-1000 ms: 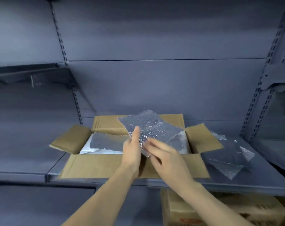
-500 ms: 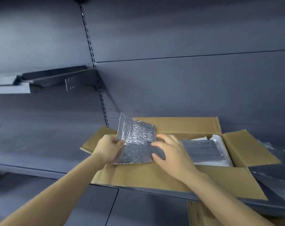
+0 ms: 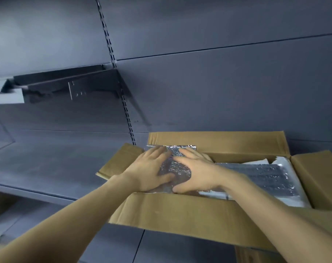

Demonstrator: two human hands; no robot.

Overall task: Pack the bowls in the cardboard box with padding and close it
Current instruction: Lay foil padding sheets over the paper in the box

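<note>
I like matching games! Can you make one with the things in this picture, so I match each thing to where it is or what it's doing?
Things:
1. left hand
2. box flaps
3. bubble sheet
4. white pad

Descriptions:
A. lies in the right part of the box
B. folded open, outward
C. pressed flat under both hands
D. presses down next to the right hand

Pairs: 1-D, 2-B, 3-C, 4-A

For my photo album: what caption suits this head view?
Both hands, left and right, press bubble wrap flat into the open box.
</note>
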